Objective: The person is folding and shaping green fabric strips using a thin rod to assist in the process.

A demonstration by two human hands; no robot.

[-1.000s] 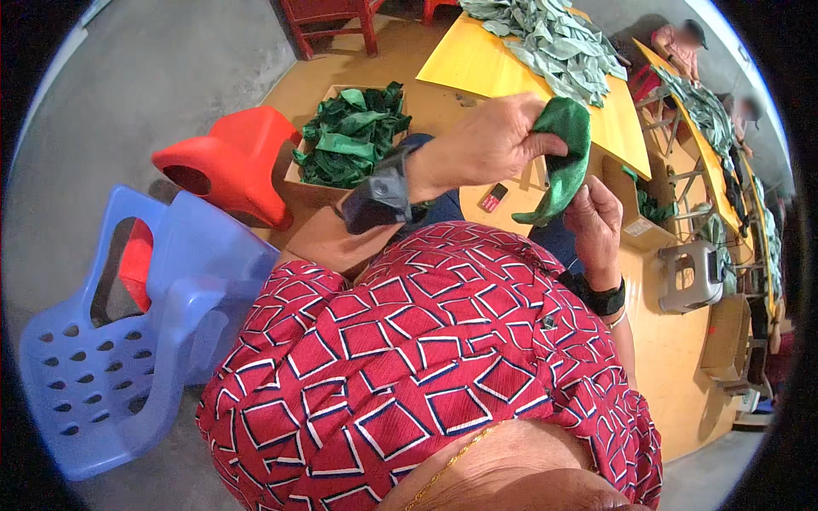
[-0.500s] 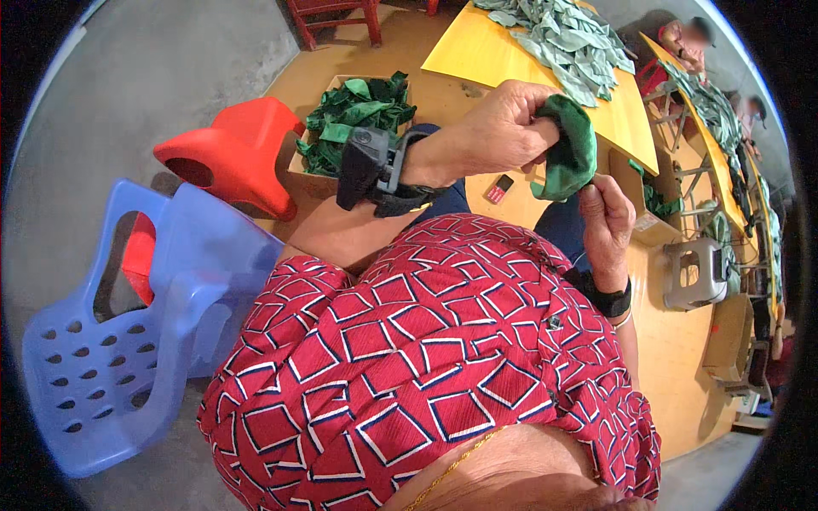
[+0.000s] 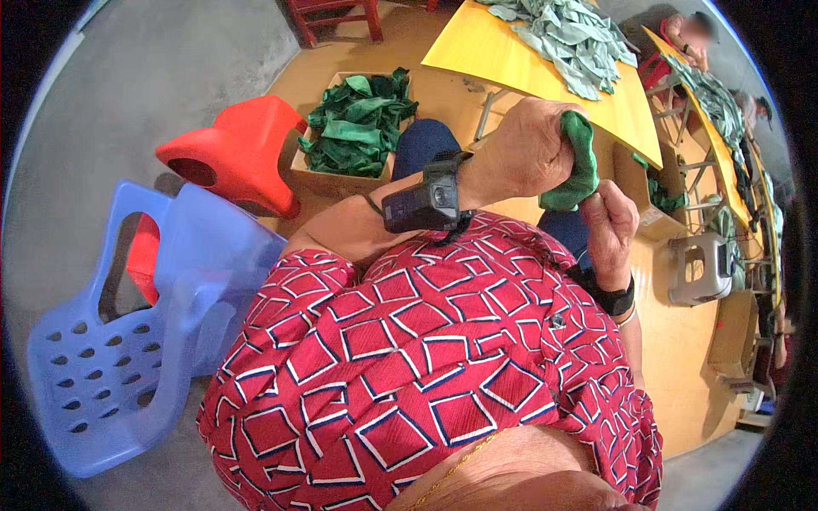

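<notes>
In front of my chest I hold a green piece of velvety fabric [image 3: 576, 170], bunched into a curved, folded band. My left hand [image 3: 521, 149] is closed on its upper left side, the back of the hand toward me and the fingertips hidden behind it. A strap with a black device [image 3: 430, 200] sits round that wrist. At the fabric's lower right edge, my right hand [image 3: 612, 226] is closed in a pinch, with its fingers curled. The dark wristband [image 3: 613, 298] is on my right wrist.
A cardboard box of green fabric pieces [image 3: 362, 119] stands on the floor ahead left, near red [image 3: 243, 149] and blue [image 3: 162, 281] plastic chairs. Pale green cloth [image 3: 575, 43] lies on a yellow table [image 3: 477, 47]. Another box [image 3: 652, 209], a grey stool [image 3: 700, 268] and people [image 3: 686, 38] are right.
My left hand has turned and come slightly lower and nearer, its back now facing me. The fabric has folded into a narrower band. My right hand has barely moved.
</notes>
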